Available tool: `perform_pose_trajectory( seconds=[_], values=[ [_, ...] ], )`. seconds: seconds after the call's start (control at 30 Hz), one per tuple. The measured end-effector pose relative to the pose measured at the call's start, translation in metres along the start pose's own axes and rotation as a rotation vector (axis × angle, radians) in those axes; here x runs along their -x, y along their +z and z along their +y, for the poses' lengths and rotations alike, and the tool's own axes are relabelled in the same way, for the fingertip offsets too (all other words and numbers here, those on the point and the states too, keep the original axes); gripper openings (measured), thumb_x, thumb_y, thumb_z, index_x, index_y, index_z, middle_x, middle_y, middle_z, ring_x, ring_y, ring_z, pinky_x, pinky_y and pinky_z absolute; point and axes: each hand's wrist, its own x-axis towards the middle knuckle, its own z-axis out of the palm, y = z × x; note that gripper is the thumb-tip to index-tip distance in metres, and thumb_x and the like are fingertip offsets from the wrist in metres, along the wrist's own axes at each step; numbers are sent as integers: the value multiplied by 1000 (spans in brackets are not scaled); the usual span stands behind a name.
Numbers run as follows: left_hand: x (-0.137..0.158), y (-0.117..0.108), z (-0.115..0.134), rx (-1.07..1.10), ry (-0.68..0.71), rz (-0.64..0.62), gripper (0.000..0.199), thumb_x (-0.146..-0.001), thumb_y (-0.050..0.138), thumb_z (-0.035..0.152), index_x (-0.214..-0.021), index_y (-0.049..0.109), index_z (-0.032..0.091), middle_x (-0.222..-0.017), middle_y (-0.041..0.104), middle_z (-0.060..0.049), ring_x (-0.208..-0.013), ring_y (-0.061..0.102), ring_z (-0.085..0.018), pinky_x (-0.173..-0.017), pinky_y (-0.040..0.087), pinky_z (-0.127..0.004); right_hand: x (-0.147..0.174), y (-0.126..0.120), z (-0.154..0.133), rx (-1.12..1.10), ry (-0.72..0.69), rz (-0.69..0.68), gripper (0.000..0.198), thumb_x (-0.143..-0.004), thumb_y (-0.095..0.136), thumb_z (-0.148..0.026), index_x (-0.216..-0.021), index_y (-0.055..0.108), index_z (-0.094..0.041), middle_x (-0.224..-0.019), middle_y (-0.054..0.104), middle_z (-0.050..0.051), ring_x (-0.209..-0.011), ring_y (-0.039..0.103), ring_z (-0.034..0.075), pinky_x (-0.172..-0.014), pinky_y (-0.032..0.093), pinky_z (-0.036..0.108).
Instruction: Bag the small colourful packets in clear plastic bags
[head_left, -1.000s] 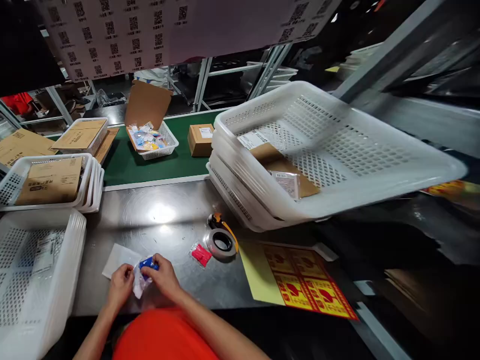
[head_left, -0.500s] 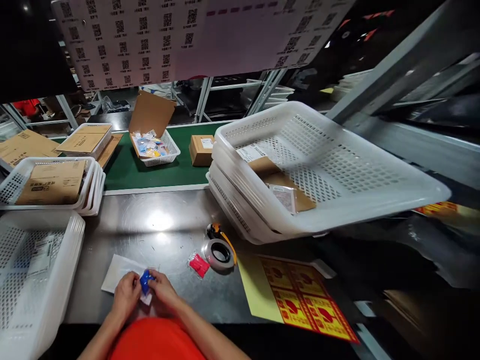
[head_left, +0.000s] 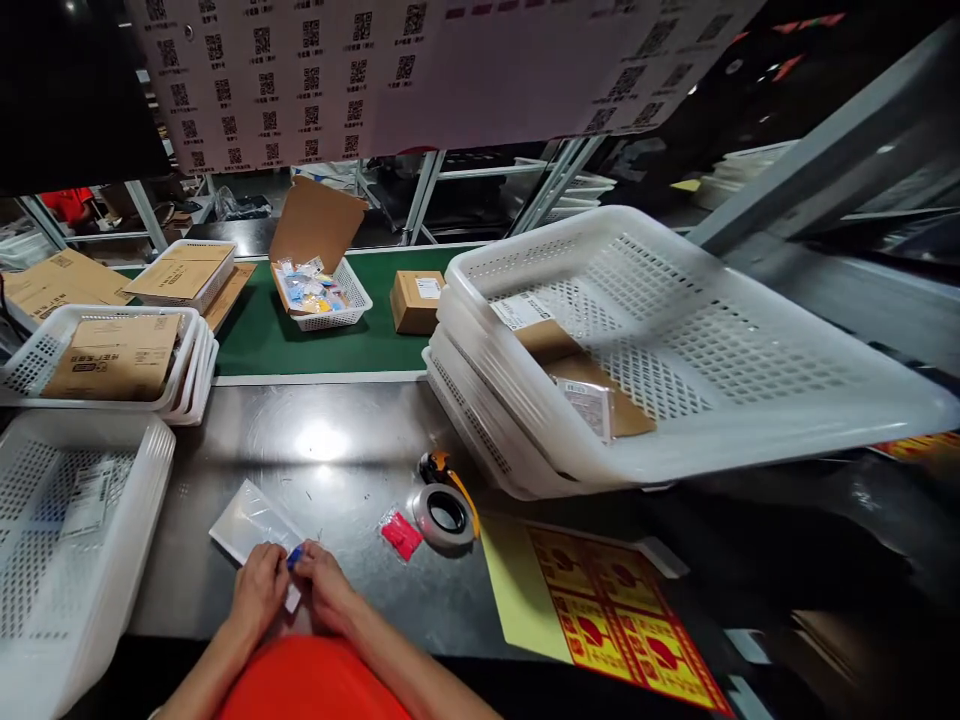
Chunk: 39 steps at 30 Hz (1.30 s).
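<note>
My left hand [head_left: 259, 588] and my right hand [head_left: 324, 590] are pressed together at the near edge of the steel table [head_left: 352, 440]. Both pinch a small blue item in a clear bag [head_left: 294, 562], mostly hidden between the fingers. A clear plastic bag [head_left: 251, 524] lies flat on the table just beyond my left hand. To the right of my hands lie a small red packet [head_left: 401, 534] and a roll of tape [head_left: 447, 512].
A stack of white baskets [head_left: 675, 350] holding a flat carton tilts at the right. More white baskets [head_left: 67, 530] stand at the left, some with cartons. Yellow and red label sheets [head_left: 600, 610] lie at the near right. A green conveyor [head_left: 330, 335] carries a basket and a small box.
My hands have drawn closer to my body and closed tighter round the blue item, which now shows less. The view has shifted slightly.
</note>
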Motion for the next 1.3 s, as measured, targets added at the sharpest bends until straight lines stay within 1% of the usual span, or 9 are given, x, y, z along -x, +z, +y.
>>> perform_pose_trajectory(
  seconds=[0.13,0.4,0.67,0.77,0.9,0.97,1.1,1.17,1.3],
  values=[
    [0,0,-3,-24,14,14,30,-103,45,23,-98,74,22,-97,79,-12,-95,77,-27,-87,59,-36,3,0,1,-192,6,-120,37,-53,63,-22,-90,57,-26,-92,71,1,-86,67,21,-80,53,31],
    [0,2,5,-94,58,-6,33,-104,40,19,-100,73,19,-98,78,-12,-96,76,-27,-88,59,-38,-3,7,5,-383,-22,-167,28,-48,59,-21,-75,52,-25,-73,60,-4,-74,55,16,-75,45,28],
    [-4,7,5,-198,101,-97,30,-105,46,15,-102,75,19,-100,79,-10,-100,75,-26,-89,56,-35,-21,10,16,-271,-4,-74,51,-84,78,-37,-61,34,-25,-61,43,-9,-61,46,12,-67,46,27],
    [-4,8,2,-245,125,-136,32,-103,46,11,-100,77,18,-99,77,-11,-101,73,-29,-90,53,-38,-18,11,20,-94,-7,24,48,-85,77,-31,-59,37,-25,-56,39,-10,-56,47,12,-63,46,27],
    [-3,12,1,-416,173,-143,25,-99,56,12,-106,79,16,-115,74,-15,-114,67,-33,-96,52,-42,1,-27,11,231,-40,157,22,-78,72,-20,-60,61,-22,-59,61,-2,-65,66,21,-71,57,36],
    [-3,17,1,-510,202,-163,25,-94,62,13,-113,79,14,-120,73,-16,-119,65,-35,-98,53,-44,12,-63,0,397,-97,264,12,-81,66,-17,-81,79,-19,-86,79,8,-95,77,31,-92,60,45],
    [-4,29,-2,-568,217,-194,27,-95,68,16,-119,80,13,-124,74,-17,-123,65,-37,-99,56,-48,19,-125,-13,667,-217,538,56,-91,49,-9,-142,72,-8,-161,60,27,-165,35,43,-134,25,63],
    [-5,33,-7,-571,217,-196,24,-96,66,11,-112,83,14,-122,76,-15,-122,66,-34,-99,57,-45,19,-138,-10,747,-241,605,61,-90,46,-6,-148,67,-4,-169,50,31,-169,27,46,-135,17,68],
    [-8,34,-14,-583,236,-171,25,-95,63,3,-99,85,16,-117,78,-12,-119,68,-29,-97,58,-38,22,-135,5,775,-303,596,53,-89,49,-7,-134,76,-13,-151,69,27,-149,56,42,-129,35,60]
  ],
)
